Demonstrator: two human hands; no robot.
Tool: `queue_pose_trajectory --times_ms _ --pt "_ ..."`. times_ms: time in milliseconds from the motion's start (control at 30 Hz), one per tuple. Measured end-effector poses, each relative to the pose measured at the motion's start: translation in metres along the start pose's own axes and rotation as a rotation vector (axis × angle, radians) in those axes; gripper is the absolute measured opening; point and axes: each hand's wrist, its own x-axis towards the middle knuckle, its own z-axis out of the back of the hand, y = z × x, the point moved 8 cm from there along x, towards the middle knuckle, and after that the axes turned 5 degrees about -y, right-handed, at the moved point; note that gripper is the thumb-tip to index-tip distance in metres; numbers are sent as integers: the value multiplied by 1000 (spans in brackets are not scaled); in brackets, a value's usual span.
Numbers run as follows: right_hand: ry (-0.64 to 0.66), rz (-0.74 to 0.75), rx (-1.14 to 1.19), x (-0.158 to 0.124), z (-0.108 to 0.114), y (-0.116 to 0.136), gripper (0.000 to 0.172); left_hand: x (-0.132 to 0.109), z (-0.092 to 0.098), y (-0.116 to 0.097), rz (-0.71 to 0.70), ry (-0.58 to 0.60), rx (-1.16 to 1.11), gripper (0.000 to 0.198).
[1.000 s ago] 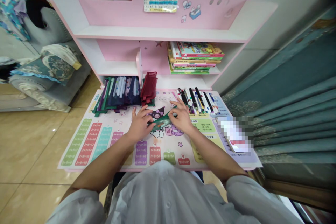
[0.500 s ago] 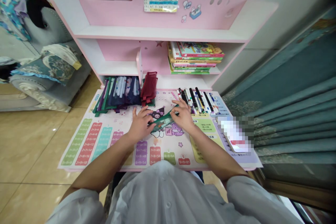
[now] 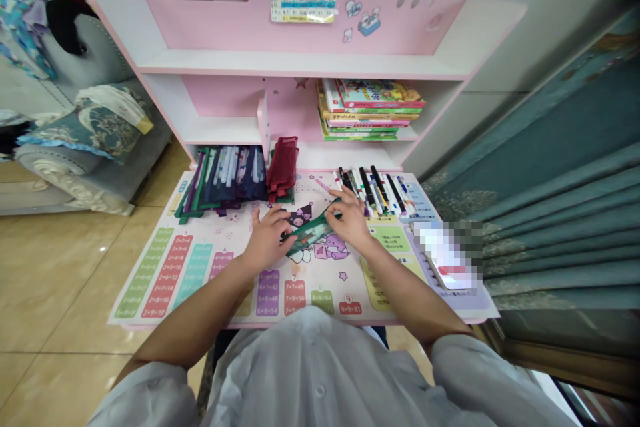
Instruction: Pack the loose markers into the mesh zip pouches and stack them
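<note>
A green mesh zip pouch [image 3: 311,233] with pale pens showing through it lies slanted between my hands, over the cartoon print of the desk mat. My left hand [image 3: 267,237] pinches its lower left end between thumb and fingers. At the upper right end, my right hand [image 3: 347,219] has thumb and forefinger closed on the pouch's top edge, the other fingers raised. Just beyond the right hand lies a spread of pens and markers [image 3: 375,190]. Several filled mesh pouches [image 3: 233,173] in navy, green and purple lie together at the back left, beside flat dark red pouches [image 3: 283,167].
The desk mat [image 3: 215,233] carries times tables. A phone with a blurred screen [image 3: 445,257] lies at the right edge. Stacked books [image 3: 370,110] fill part of the pink hutch shelf [image 3: 300,63]. A curtain [image 3: 540,227] hangs at right; a sofa [image 3: 105,47] with clothes stands left.
The view has shifted very slightly. Both hands keep their hold on the green pouch, with almost no movement.
</note>
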Motion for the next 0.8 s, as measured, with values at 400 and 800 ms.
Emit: queue_pose_trajectory --times_ms 400,800 --pt "-33 -40 -1 3 4 -5 17 0 0 1 11 12 -10 10" --pt "-70 -53 -11 5 9 -9 19 0 1 0 0 4 -4 10"
